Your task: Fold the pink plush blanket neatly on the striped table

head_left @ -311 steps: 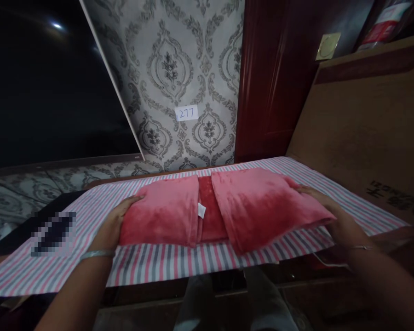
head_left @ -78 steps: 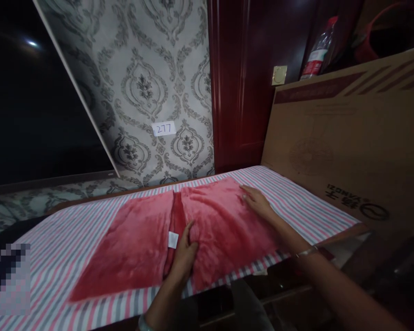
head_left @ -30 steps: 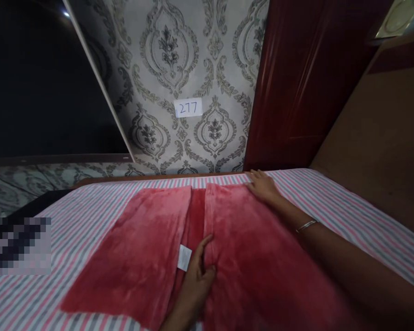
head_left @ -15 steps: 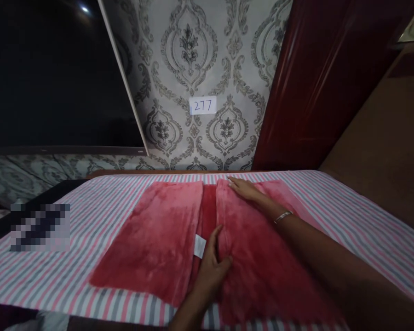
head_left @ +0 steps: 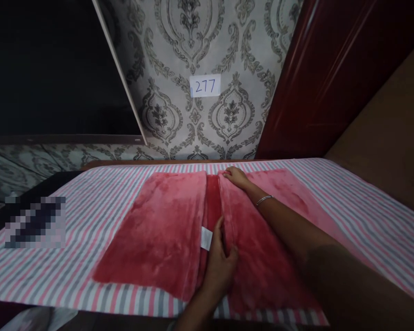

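A red plush blanket (head_left: 158,230) lies with its two sides folded inward, and a narrow darker strip shows between the flaps. My right hand (head_left: 236,177), with a silver bangle on the wrist, has its fingers curled on the far inner corner of the right flap, pinching it. Nearer to me, my left hand (head_left: 221,262) is at the same flap's inner edge, thumb on top and fingers along and partly under the fold. Beside it a white label (head_left: 206,238) sticks out from the left flap.
A striped pink, grey and white cloth (head_left: 100,220) covers the table beneath the blanket. Behind are a patterned wall with a paper marked 277 (head_left: 205,85), a dark screen (head_left: 55,69) at left and a glossy dark red panel (head_left: 317,82) at right. A blurred patch sits at far left.
My right hand's fingers, stretched flat before, have curled onto the flap's far corner. My left hand stays at the inner edge. The view has tipped down slightly.
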